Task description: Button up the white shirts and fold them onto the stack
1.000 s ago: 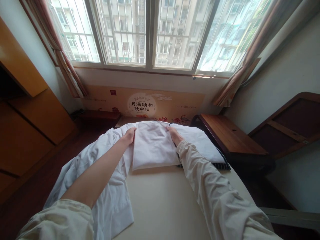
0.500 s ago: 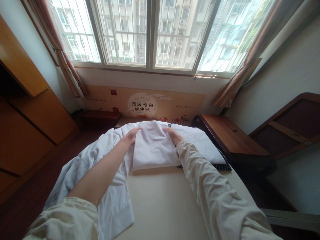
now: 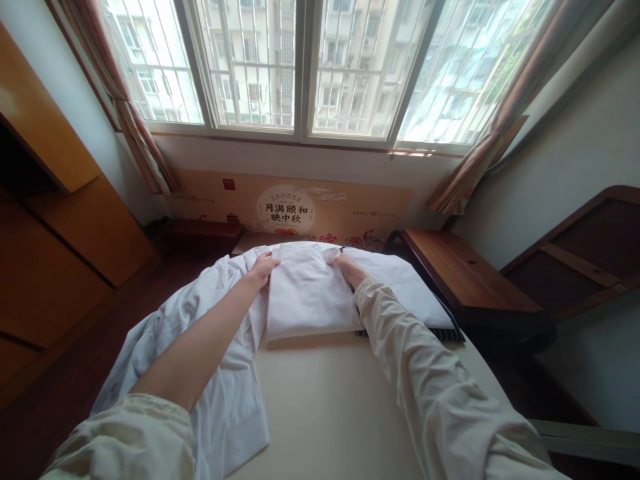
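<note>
A folded white cloth (image 3: 310, 300), perhaps a garment, lies at the far side of a pale table (image 3: 330, 400). My left hand (image 3: 263, 267) grips its left edge near the far corner, thumb on top. On the opposite side, my right hand (image 3: 347, 268) pinches the cloth's right edge. To the left spreads a rumpled white cloth (image 3: 200, 327), hanging over the table's edge and partly behind my left forearm. Another folded white cloth (image 3: 395, 287) with dark striped trim rests on the right, partly hidden by my right sleeve.
Beyond the table, a long printed board (image 3: 200, 200) leans under the barred window (image 3: 250, 67). A wooden desk (image 3: 460, 270) stands at the right, with a wooden frame (image 3: 585, 260) behind it. An orange-brown cabinet (image 3: 60, 247) is on the left.
My left hand has shifted slightly left and down along the cloth's edge. The folded cloth's top looks a little flatter. My right hand stays at about the same spot.
</note>
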The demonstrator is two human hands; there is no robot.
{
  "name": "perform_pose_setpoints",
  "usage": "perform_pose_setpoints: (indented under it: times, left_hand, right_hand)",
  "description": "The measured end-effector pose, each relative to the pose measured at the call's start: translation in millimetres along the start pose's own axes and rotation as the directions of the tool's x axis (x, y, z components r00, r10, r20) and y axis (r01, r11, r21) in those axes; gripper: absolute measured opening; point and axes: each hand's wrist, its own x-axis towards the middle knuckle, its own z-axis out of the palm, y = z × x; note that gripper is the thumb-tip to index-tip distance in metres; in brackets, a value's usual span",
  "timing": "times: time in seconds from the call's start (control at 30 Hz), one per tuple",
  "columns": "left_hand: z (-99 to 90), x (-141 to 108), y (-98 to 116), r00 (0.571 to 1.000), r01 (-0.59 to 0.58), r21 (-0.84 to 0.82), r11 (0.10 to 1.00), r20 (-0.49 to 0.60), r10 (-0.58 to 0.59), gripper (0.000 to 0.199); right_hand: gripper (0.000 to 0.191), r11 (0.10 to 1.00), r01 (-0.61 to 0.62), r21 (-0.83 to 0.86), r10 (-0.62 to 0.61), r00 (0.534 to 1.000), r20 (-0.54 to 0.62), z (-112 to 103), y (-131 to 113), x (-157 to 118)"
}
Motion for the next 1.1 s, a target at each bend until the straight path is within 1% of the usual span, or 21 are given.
perform_pose_setpoints:
  times: [0.03, 0.07, 0.1, 0.13, 0.17, 0.2, 0.23, 0.27, 0.3, 0.33, 0.37, 0.4, 0.43, 0.5, 0.57, 0.7, 0.83, 0.9, 0.97, 1.03, 1.1]
  left_hand:
    - [-0.5, -1, 0, 0.999, -0.021, 0.015, 1.0, -0.031, 0.021, 0.062]
    - [-0.6, -2, 1, 0.995, -0.067, 0.061, 0.996, -0.065, 0.071, 0.068]
    - [-0.3, -4, 2, 0.984, -0.14, 0.142, 0.98, -0.092, 0.154, 0.07]
    - [0.6, -7, 4, 0.96, -0.233, 0.252, 0.939, -0.095, 0.264, 0.07]
    - [2.0, -12, 5, 0.922, -0.338, 0.369, 0.866, -0.053, 0.383, 0.068]
    - [3.8, -17, 5, 0.873, -0.446, 0.468, 0.763, 0.04, 0.485, 0.067]
    - [5.9, -22, 5, 0.818, -0.548, 0.526, 0.651, 0.172, 0.549, 0.066]
    - [8.1, -27, 5, 0.76, -0.637, 0.535, 0.554, 0.32, 0.565, 0.066]
    - [10.3, -32, 3, 0.699, -0.712, 0.515, 0.477, 0.462, 0.546, 0.066]
    - [12.1, -35, 0, 0.645, -0.764, 0.486, 0.424, 0.576, 0.502, 0.066]
    - [13.6, -38, -4, 0.614, -0.788, 0.47, 0.397, 0.648, 0.451, 0.066]
    - [14.5, -39, -8, 0.612, -0.787, 0.475, 0.393, 0.679, 0.405, 0.066]
    - [15.1, -38, -12, 0.636, -0.767, 0.5, 0.403, 0.678, 0.369, 0.066]
    - [15.1, -34, -20, 0.72, -0.69, 0.578, 0.436, 0.613, 0.326, 0.069]
    - [14.4, -29, -24, 0.784, -0.619, 0.638, 0.458, 0.538, 0.309, 0.075]
    - [12.0, -26, -29, 0.853, -0.52, 0.718, 0.463, 0.417, 0.312, 0.079]
    - [8.1, -32, -31, 0.916, -0.361, 0.796, 0.487, 0.205, 0.344, 0.083]
    - [7.4, -37, -31, 0.925, -0.307, 0.81, 0.5, 0.13, 0.357, 0.089]
    - [8.7, -45, -30, 0.921, -0.301, 0.82, 0.488, 0.117, 0.371, 0.089]
    - [11.2, -57, -29, 0.899, -0.364, 0.824, 0.435, 0.19, 0.394, 0.083]
    - [12.4, -74, -29, 0.851, -0.489, 0.791, 0.368, 0.34, 0.399, 0.076]
  right_hand:
    - [0.045, 1.0, -0.001, -0.019, 0.001, 1.0, -0.03, 0, 1, 1]
    - [0.056, 0.999, 0.006, -0.045, -0.009, 0.998, -0.065, -1, 1, 2]
    - [0.066, 0.996, 0.028, -0.086, -0.037, 0.994, -0.104, -1, 0, 2]
    - [0.074, 0.986, 0.074, -0.149, -0.096, 0.985, -0.145, -1, -2, 2]
    - [0.078, 0.962, 0.136, -0.235, -0.18, 0.968, -0.176, 0, -3, 1]
    - [0.077, 0.918, 0.208, -0.338, -0.282, 0.941, -0.188, 1, -5, -1]
    - [0.073, 0.85, 0.285, -0.444, -0.39, 0.905, -0.167, 2, -6, -3]
    - [0.067, 0.765, 0.363, -0.532, -0.484, 0.869, -0.104, 4, -6, -6]
    - [0.063, 0.677, 0.439, -0.59, -0.548, 0.836, -0.006, 6, -5, -10]
    - [0.06, 0.593, 0.511, -0.623, -0.578, 0.808, 0.114, 7, -3, -14]
    - [0.06, 0.52, 0.571, -0.636, -0.571, 0.786, 0.239, 8, 0, -19]
    - [0.061, 0.468, 0.608, -0.641, -0.531, 0.773, 0.346, 9, 3, -22]
    - [0.063, 0.442, 0.619, -0.65, -0.469, 0.777, 0.42, 9, 8, -25]
    - [0.069, 0.448, 0.57, -0.689, -0.329, 0.822, 0.465, 9, 17, -29]
    - [0.076, 0.479, 0.493, -0.726, -0.223, 0.869, 0.442, 9, 24, -30]
    - [0.082, 0.5, 0.401, -0.768, -0.157, 0.914, 0.375, 12, 28, -28]
    - [0.089, 0.525, 0.309, -0.793, -0.103, 0.948, 0.302, 16, 26, -35]
    - [0.089, 0.52, 0.299, -0.8, -0.088, 0.95, 0.298, 17, 24, -43]
    - [0.087, 0.489, 0.318, -0.812, -0.111, 0.946, 0.303, 17, 22, -53]
    - [0.082, 0.451, 0.356, -0.819, -0.162, 0.935, 0.317, 19, 20, -63]
    - [0.078, 0.433, 0.41, -0.803, -0.195, 0.912, 0.361, 21, 20, -74]
